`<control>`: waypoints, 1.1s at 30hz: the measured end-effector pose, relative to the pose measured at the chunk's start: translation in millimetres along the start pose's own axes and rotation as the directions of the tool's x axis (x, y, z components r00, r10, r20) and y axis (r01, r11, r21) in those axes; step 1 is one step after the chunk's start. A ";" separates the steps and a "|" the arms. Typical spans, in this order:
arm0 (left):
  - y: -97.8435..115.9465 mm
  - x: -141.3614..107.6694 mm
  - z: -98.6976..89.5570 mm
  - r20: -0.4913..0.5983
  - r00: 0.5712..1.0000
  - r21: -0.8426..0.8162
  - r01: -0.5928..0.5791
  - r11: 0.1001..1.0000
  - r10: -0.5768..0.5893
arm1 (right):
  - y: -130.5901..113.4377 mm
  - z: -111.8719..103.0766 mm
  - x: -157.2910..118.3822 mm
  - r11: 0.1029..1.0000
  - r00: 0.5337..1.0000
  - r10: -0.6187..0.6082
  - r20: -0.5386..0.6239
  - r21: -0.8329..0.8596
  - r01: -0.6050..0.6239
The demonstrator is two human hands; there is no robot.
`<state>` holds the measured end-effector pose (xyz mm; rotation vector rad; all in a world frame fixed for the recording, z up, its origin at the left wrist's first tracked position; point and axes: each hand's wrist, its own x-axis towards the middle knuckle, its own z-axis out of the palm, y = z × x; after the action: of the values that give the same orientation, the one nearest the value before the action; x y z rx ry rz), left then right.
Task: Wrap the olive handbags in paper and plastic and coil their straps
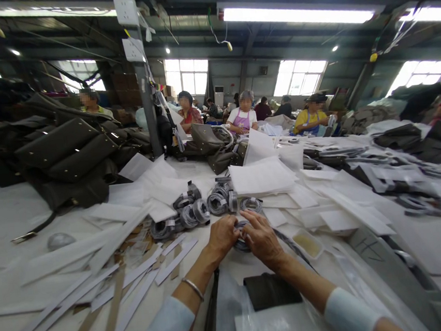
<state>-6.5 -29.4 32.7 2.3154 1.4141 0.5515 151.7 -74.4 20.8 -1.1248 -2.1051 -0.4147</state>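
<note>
Left hand and right hand pinch a grey coiled strap between their fingertips; similar grey rolled coils crowd just beyond, dark leather-like piece nearer the wearer.

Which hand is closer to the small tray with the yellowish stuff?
Right: the right hand is to the left of the tray; the left hand is farther left.

The tabletop is white, and the bags piled on it are dark olive-brown with shiny metal studs. The coiled straps look grey. I see a purple apron over a white shirt, and a yellow shirt with a blue apron.
</note>
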 end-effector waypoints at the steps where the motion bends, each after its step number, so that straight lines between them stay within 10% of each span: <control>1: 0.1 -0.5 -0.2 -0.004 1.000 -0.030 -0.004 1.000 0.004 | 4.2 5.1 1.6 1.000 1.000 -0.029 0.011 0.010 0.029; 11: -38.6 14.9 0.5 0.208 0.970 -0.462 0.211 0.861 -0.125 | 25.1 5.7 8.2 0.974 0.962 -0.223 0.159 0.058 0.217; 19: -40.9 18.7 22.5 0.459 0.877 -0.604 0.425 0.674 -0.142 | 27.0 7.9 8.8 0.993 0.977 -0.106 0.184 0.068 0.094; 28: -43.2 10.4 14.1 0.419 0.908 -0.681 0.323 0.658 -0.011 | 27.4 -9.5 -15.0 0.954 0.946 0.047 0.322 0.266 -0.138; 33: -38.5 7.5 22.5 0.298 0.953 -0.726 0.256 0.638 -0.043 | 16.3 -22.4 -4.5 0.943 0.984 0.069 0.165 0.310 -0.118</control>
<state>-20.8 -8.7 -4.8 1.4953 0.9617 0.6152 176.5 -80.5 32.6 -1.0847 -2.1418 0.0615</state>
